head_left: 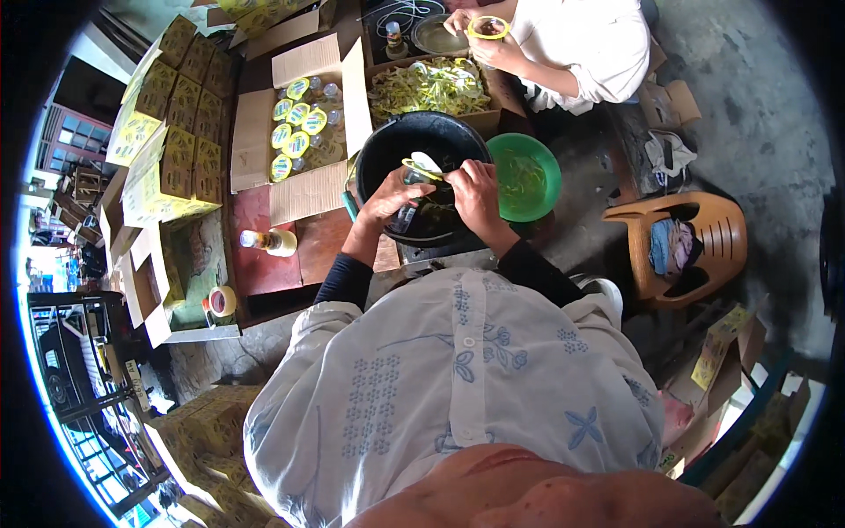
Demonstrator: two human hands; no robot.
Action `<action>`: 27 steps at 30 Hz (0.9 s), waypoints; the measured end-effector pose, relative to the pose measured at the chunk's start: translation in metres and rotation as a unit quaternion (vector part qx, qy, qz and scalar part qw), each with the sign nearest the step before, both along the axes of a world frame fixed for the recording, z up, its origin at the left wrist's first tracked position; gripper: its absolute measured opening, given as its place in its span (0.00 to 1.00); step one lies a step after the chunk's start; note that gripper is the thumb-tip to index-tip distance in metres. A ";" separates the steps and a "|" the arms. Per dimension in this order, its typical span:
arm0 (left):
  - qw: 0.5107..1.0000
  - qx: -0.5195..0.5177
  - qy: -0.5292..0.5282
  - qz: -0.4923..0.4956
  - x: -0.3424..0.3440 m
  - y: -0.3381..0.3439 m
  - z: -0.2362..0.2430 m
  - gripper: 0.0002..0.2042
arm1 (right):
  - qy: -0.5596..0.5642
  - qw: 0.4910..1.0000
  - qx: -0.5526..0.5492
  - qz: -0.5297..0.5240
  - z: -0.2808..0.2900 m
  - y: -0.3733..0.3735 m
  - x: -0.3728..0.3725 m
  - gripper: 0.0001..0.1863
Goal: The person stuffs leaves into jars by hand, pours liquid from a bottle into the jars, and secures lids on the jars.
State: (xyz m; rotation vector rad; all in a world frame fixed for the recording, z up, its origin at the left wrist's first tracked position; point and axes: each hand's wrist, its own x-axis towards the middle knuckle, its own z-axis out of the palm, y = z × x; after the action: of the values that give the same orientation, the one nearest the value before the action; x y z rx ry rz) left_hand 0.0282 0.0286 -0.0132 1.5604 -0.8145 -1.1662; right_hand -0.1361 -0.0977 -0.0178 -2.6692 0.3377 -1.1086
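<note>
A small clear plastic cup with a yellow rim (415,177) is held over a large round black plastic tub (466,132), gripped by the curled left hand (392,195). The rim's right edge is pinched by the right hand (476,195), beside a raised white flap (427,162). A round green plastic bowl (554,169) is positioned beside the tub.
</note>
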 end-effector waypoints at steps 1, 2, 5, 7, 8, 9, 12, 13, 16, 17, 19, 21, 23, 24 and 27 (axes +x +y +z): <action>1.000 -0.015 0.006 0.001 -0.001 0.000 -0.001 0.19 | -0.010 0.999 0.046 -0.008 -0.003 0.001 0.000 0.06; 0.999 -0.031 0.012 0.002 -0.002 -0.001 -0.001 0.19 | -0.020 0.996 0.091 -0.015 -0.007 0.001 0.000 0.06; 0.996 -0.075 0.039 0.002 -0.006 -0.003 -0.015 0.22 | -0.039 0.974 0.220 -0.024 -0.026 -0.003 0.000 0.06; 0.988 -0.139 -0.073 0.006 -0.008 -0.005 -0.028 0.24 | -0.045 0.971 0.235 -0.025 -0.034 -0.005 0.000 0.06; 0.987 -0.140 -0.073 0.006 -0.007 -0.005 -0.033 0.24 | -0.052 0.967 0.250 -0.023 -0.038 -0.007 0.000 0.06; 0.980 -0.136 -0.143 0.008 -0.008 -0.005 -0.030 0.24 | -0.051 0.967 0.250 -0.023 -0.039 -0.006 -0.001 0.06; 0.970 -0.118 -0.213 0.017 -0.007 -0.006 -0.034 0.24 | -0.065 0.966 0.247 -0.021 -0.041 -0.006 -0.001 0.07; 0.946 -0.141 -0.288 0.044 -0.010 -0.007 -0.028 0.24 | -0.066 0.970 0.234 -0.030 -0.040 -0.006 -0.002 0.07; 0.913 -0.152 -0.371 0.074 -0.016 -0.008 -0.021 0.23 | -0.066 0.971 0.229 -0.026 -0.040 -0.008 -0.001 0.07; 0.911 -0.139 -0.382 0.075 -0.017 -0.008 -0.020 0.22 | -0.065 0.969 0.240 -0.016 -0.040 -0.009 -0.001 0.07; 0.935 -0.106 -0.325 0.094 -0.018 -0.006 -0.025 0.23 | -0.045 0.978 0.202 0.005 -0.031 -0.008 0.001 0.07; 0.942 -0.083 -0.308 0.105 -0.019 -0.004 -0.026 0.24 | -0.028 0.989 0.140 0.028 -0.020 -0.010 0.002 0.07; 0.956 -0.090 -0.252 0.117 -0.017 -0.002 -0.022 0.23 | -0.021 0.990 0.129 0.055 -0.018 -0.019 0.007 0.07; 0.960 -0.110 -0.226 0.122 -0.017 -0.003 -0.017 0.22 | -0.018 0.989 0.132 0.072 -0.016 -0.023 0.009 0.07; 0.977 -0.059 -0.138 0.150 -0.021 -0.006 -0.006 0.21 | -0.007 0.986 0.129 0.109 -0.012 -0.034 0.011 0.07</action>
State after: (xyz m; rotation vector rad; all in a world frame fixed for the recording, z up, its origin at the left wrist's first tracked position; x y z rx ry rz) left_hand 0.0072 0.0228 -0.0193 1.6981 -0.7770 -0.6820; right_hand -0.1247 -0.1315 -0.0298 -2.4031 0.1683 -0.9469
